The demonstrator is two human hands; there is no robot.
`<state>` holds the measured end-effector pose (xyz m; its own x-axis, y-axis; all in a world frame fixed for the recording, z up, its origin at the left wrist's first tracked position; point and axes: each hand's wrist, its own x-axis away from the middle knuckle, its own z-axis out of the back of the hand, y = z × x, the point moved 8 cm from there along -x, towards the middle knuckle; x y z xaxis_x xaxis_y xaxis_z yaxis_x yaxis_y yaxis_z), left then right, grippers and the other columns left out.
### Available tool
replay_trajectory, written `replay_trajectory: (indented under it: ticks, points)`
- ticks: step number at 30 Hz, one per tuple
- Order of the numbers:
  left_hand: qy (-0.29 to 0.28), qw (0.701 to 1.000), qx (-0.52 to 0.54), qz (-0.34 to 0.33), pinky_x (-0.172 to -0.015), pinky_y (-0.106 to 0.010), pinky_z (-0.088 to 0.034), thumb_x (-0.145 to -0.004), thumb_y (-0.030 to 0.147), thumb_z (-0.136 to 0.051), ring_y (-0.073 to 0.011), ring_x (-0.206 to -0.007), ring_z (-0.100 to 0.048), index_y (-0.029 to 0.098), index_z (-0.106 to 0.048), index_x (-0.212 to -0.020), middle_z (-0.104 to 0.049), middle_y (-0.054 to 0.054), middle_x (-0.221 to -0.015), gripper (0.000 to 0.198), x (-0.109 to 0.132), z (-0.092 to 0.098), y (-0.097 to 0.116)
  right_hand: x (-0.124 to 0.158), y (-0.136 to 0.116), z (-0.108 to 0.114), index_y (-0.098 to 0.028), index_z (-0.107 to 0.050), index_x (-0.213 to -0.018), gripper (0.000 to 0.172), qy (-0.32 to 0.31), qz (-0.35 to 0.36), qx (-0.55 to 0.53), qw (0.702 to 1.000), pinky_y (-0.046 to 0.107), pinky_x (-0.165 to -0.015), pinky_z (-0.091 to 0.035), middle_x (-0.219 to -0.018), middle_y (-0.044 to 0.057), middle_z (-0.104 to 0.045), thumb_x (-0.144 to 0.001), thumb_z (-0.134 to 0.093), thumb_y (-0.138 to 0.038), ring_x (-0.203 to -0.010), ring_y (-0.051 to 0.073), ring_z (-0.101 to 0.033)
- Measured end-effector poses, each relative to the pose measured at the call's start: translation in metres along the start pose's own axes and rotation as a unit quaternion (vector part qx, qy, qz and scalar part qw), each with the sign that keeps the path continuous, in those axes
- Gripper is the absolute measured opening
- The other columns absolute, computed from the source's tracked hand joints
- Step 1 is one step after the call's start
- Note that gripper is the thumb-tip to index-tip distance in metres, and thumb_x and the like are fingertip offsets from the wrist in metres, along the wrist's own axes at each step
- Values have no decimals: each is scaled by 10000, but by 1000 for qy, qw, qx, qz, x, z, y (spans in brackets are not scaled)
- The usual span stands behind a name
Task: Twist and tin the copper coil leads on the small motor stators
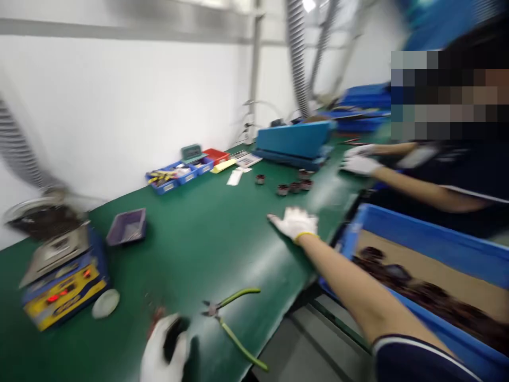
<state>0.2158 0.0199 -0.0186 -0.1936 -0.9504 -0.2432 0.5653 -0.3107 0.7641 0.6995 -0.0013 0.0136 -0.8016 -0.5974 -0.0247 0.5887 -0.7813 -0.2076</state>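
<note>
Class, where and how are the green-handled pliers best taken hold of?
Probably around both green handles, coming from the near edge of the table: the pliers lie open, handles spread toward that edge, jaws pointing away from it.

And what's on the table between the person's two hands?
The pliers lie spread open there, nearer the left hand; from them to the right hand it's bare table. The head view shows this.
</note>
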Motion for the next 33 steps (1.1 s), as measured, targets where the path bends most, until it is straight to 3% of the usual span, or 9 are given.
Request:
replay_trajectory:
  ticks: [4,8,15,19,22,24,26,29,33]
  points:
    - [-55,993,-24,-101,-870,-424,-543,-797,266,-532,-248,-929,-651,191,-651,-987,-692,-110,-983,235,12,0,38,-19,-15,-22,48,-438,-1363,847,-45,28,24,998,598,-890,-197,-1354,389,-363,-910,-259,-645,-1244,501,-335]
    - [-55,982,-62,-167,-741,-400,-523,-749,195,-542,-227,-794,-627,207,-623,-939,-681,-84,-852,208,13,-4,50,-33,-65,-51,-29,-537,-1305,791,10,135,115,984,491,-805,-203,-1275,344,-450,-907,-248,-649,-1122,407,-446]
    - [-64,977,-103,-174,-791,-391,-512,-749,299,-578,-232,-856,-631,223,-611,-1038,-678,-91,-936,301,24,-5,51,42,-162,-70,-99,-469,-1364,699,56,333,110,935,465,-905,-256,-1311,281,-471,-907,-319,-606,-1175,365,-436]
    - [-23,980,-178,-87,-972,-494,-454,-615,505,-710,-351,-1162,-536,160,-527,-1266,-555,-186,-1299,760,45,21,35,99,-205,-67,-54,-500,-1313,661,28,420,48,906,513,-939,-273,-1328,289,-456,-896,-374,-552,-1177,410,-422]
    - [21,948,-306,79,-1052,-599,-328,-513,567,-755,-473,-1355,-291,42,-345,-1416,-252,-298,-1509,1123,71,53,4,149,-233,-61,14,-480,-1308,655,-41,467,-27,883,572,-963,-255,-1353,335,-412,-904,-390,-493,-1229,463,-375]
    - [35,909,-382,163,-1078,-612,-255,-513,578,-734,-493,-1370,-244,-39,-315,-1409,-196,-354,-1504,1166,85,72,-14,174,-252,-59,-23,-458,-1344,666,-58,481,-35,874,555,-1022,-225,-1409,298,-387,-889,-436,-508,-1294,436,-328]
    - [23,883,-431,186,-1093,-601,-210,-578,580,-677,-474,-1373,-257,-60,-323,-1399,-231,-358,-1490,1099,89,80,-24,189,-270,-59,-103,-456,-1367,657,-88,501,-54,859,506,-1086,-187,-1465,221,-372,-873,-474,-535,-1352,377,-289]
    - [-10,871,-465,158,-1095,-591,-191,-684,576,-580,-442,-1379,-269,-41,-348,-1399,-296,-326,-1479,972,81,76,-26,188,-270,-48,-181,-388,-1429,570,-143,501,-100,847,396,-1077,-288,-1454,125,-437,-941,-363,-475,-1318,273,-401]
    - [-23,875,-472,108,-1095,-565,-213,-728,574,-534,-433,-1373,-289,-47,-360,-1393,-316,-315,-1476,927,65,62,-21,187,-199,-13,-198,-325,-1460,596,-183,465,-145,854,328,-913,-455,-1294,103,-585,-946,-315,-500,-1116,226,-589]
